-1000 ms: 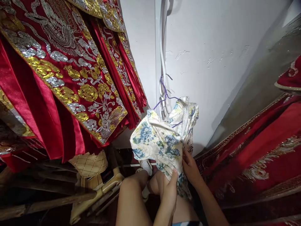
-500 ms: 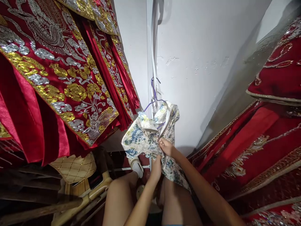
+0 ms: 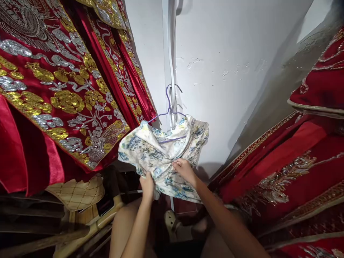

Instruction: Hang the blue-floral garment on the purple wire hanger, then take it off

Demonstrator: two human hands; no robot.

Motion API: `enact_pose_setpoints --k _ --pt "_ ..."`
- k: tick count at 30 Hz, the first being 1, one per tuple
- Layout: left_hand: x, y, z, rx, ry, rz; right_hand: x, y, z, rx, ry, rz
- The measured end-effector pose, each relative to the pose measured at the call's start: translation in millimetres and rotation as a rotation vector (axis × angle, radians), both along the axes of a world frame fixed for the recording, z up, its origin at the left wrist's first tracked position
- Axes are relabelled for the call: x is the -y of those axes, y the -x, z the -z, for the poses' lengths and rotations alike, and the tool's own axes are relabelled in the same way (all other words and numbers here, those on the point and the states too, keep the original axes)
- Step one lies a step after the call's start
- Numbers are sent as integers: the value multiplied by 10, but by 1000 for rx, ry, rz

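A white floral garment (image 3: 150,154) with blue and yellow flowers hangs from a purple hanger (image 3: 170,107), whose hook is at a white pole (image 3: 170,53). My left hand (image 3: 147,184) is closed on the garment's left lower side, thumb on top of the cloth. At the garment's front, below the V-shaped neckline, my right hand (image 3: 184,169) pinches the fabric. The cloth is spread between both hands, with folds running to the pinched spot.
Red embroidered garments with gold and silver sequins (image 3: 67,102) hang at left. More red beaded garments (image 3: 303,154) fill the right side. A wooden chair (image 3: 102,222) with a quilted cushion (image 3: 77,193) stands lower left. Behind is a white wall (image 3: 220,71).
My left hand has moved left and pulled the garment wider, so its front is more spread out. My right hand still pinches the front, slightly further left. The legs have shifted.
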State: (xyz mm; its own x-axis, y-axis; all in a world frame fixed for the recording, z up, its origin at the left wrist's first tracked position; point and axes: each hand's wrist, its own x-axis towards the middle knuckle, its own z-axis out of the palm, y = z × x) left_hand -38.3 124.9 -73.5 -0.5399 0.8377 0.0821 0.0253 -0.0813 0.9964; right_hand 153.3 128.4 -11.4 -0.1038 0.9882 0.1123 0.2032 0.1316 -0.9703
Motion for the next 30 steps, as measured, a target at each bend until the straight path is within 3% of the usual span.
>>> enact_pose_setpoints --k 3,5,9,10,13,17,21,27,30 --pt "-80 297 -29 -31 -42 -74 109 51 -58 -33 12 -31" --pt "-5 386 -25 -64 -73 -117 213 106 -71 -63 21 -57" --pt "406 206 3 -198 -183 -208 433 192 -71 -155 71 -56" --pt "508 103 -7 -288 -235 -163 484 204 -76 -178 93 -52" --pt "673 -232 -122 -497 -343 131 622 223 -120 -231 147 -49" --pt "627 -532 -347 -587 -341 370 701 170 -280 -287 167 -11" --pt "640 -635 -444 -656 -318 493 535 -40 -720 -400 139 70" --pt "779 -675 -541 -835 -214 619 171 -122 -1736 -638 -77 -22" --pt "771 -647 -590 -923 -159 685 166 -17 -1966 -699 -114 -1"
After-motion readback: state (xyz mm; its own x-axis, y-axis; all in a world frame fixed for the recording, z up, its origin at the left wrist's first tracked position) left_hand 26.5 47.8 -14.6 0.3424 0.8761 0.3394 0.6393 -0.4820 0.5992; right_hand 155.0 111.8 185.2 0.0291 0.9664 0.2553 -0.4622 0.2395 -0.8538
